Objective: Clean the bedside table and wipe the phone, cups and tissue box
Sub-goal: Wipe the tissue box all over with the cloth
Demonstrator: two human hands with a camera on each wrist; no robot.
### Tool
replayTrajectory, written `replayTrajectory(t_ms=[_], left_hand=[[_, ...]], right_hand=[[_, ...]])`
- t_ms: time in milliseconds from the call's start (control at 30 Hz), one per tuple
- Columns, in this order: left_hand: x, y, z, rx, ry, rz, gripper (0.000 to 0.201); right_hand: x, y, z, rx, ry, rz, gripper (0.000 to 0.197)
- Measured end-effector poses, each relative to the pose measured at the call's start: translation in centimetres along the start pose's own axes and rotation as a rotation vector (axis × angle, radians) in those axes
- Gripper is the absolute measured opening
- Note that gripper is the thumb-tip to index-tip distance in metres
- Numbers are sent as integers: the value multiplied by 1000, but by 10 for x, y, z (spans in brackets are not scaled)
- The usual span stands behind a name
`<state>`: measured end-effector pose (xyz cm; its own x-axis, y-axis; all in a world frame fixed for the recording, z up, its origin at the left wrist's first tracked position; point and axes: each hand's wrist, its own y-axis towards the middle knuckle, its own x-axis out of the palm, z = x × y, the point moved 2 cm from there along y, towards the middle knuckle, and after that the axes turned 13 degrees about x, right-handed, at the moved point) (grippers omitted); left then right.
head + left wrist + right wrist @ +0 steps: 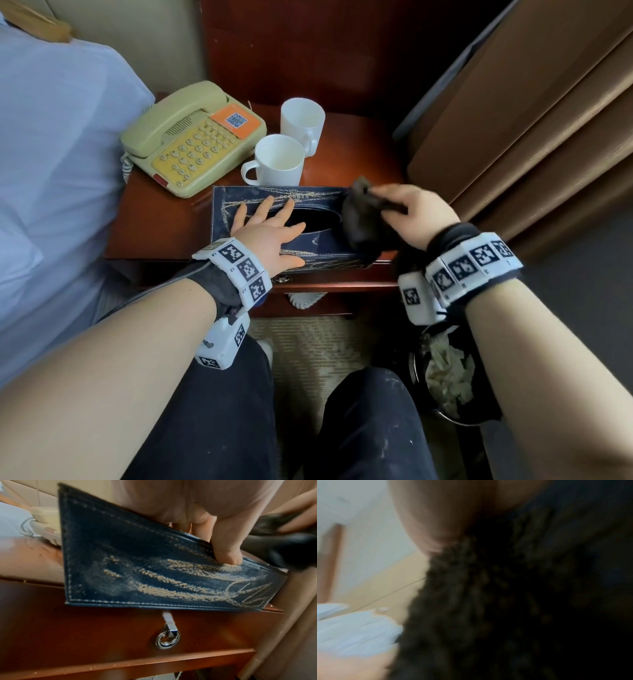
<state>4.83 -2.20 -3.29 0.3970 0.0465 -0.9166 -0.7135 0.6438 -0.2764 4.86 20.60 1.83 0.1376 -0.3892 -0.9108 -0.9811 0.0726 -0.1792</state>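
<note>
The navy tissue box (315,240) lies at the front edge of the counter (161,219), its lower edge slightly overhanging in the left wrist view. The left hand (270,236) lies spread flat on its lid; the right hand (414,212) pinches a dark cloth (363,222) at the box's right end. A hard swipe could shove the box off (toward the waste bin (445,377)) or back into the nearer white mug (277,164).

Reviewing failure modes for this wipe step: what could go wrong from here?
1. The tissue box sits at the bedside table front edge, by the left wrist view slightly past it; a hard wipe may push it off.
2. The left hand only presses flat on top, so the box could slide.
3. The dark cloth in the right hand could clip the nearer mug.
</note>
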Motion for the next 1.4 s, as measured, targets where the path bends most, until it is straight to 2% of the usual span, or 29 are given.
replayTrajectory(t_ms=[33,67,133,233,367,400,467,533,600,667,767,800,867,967,1033,1100,1167,1267,1333,1400], left_hand=[[0,0,0,-2,1,-2,62],[-1,0,0,-2,-1,-5,61],[-1,-1,1,0,-5,-10,61],[-2,0,1,-2,-2,-5,61],[-1,-1,1,0,-2,-9,61],[-1,0,1,0,0,-7,61],[-1,0,0,-1,-5,0,61],[0,0,0,-3,-14,3,60],[0,0,-1,-2,-20,2,60],[0,0,-1,-2,-25,5,60],[0,0,-1,0,-30,8,60],[0,0,-1,0,-30,12,59],[0,0,-1,5,-38,19,59],[1,0,-1,7,-53,33,57],[1,0,-1,9,-57,33,57],[1,0,-2,7,-63,36,56],[1,0,-1,5,-69,37,56],[-3,-1,-1,9,-79,53,61],[-5,-7,-9,-32,-70,67,80],[-5,-18,-26,-140,-41,85,103]], right_hand=[[2,12,2,69,-1,55,47],[8,21,2,116,-50,44,48],[27,29,4,133,-145,-27,47],[37,38,12,149,-171,-38,45],[13,56,19,436,-201,-81,45],[11,56,13,415,-223,-43,44],[19,51,-9,225,-275,11,45],[33,45,-24,80,-288,-68,49],[37,44,-21,118,-304,-130,50],[26,44,-15,195,-336,-128,50],[3,38,-10,401,-515,-137,48],[-3,37,-10,460,-507,-146,48],[2,36,-12,411,-409,-117,52],[15,33,-23,169,-337,73,50],[19,30,-34,88,-278,160,46],[27,31,-40,29,-266,105,45],[36,31,-39,45,-337,-39,44],[38,33,-34,133,-312,-53,43],[36,38,-34,211,-305,-73,46],[35,41,-40,271,-332,-119,50]])
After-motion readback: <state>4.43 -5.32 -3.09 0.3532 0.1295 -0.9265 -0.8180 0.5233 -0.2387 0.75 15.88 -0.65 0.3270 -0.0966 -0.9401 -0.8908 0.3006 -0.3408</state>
